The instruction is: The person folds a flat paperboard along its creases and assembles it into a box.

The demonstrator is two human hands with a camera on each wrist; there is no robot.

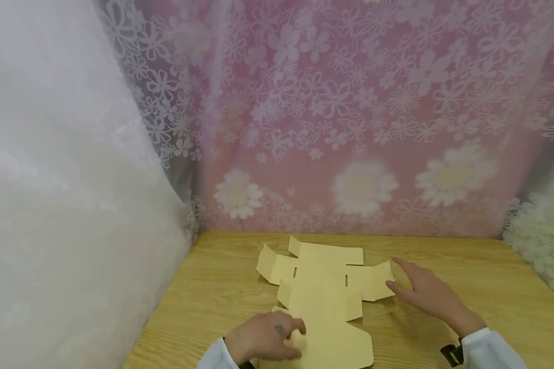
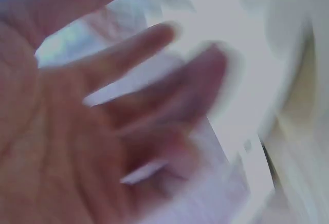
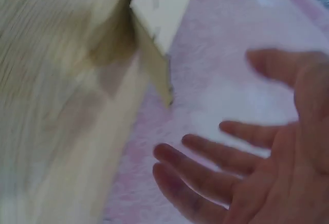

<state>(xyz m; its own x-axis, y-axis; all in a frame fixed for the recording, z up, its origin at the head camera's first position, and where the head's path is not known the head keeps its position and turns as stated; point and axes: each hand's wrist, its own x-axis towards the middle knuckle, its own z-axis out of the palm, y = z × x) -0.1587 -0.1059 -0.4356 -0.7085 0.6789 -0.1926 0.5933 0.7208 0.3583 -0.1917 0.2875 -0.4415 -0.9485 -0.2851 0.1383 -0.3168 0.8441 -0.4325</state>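
Observation:
An unfolded cardboard box blank (image 1: 320, 287) lies on the wooden table, its side flaps creased and partly raised. Over its lower left part is my left hand (image 1: 268, 335), fingers loosely bent and nothing in them; the left wrist view shows that palm blurred, with the fingers spread. My right hand (image 1: 427, 292) is beside the right side flap (image 1: 382, 280), thumb and fingers apart. In the right wrist view a gap shows between the right hand (image 3: 247, 167) and the raised cardboard flap (image 3: 154, 54).
The wooden table (image 1: 203, 292) runs back to a pink flowered curtain (image 1: 351, 102). White sheer fabric (image 1: 64, 179) hangs along the left, and white ruffled fabric (image 1: 542, 241) stands at the right edge. A dark band (image 1: 452, 353) circles the right wrist.

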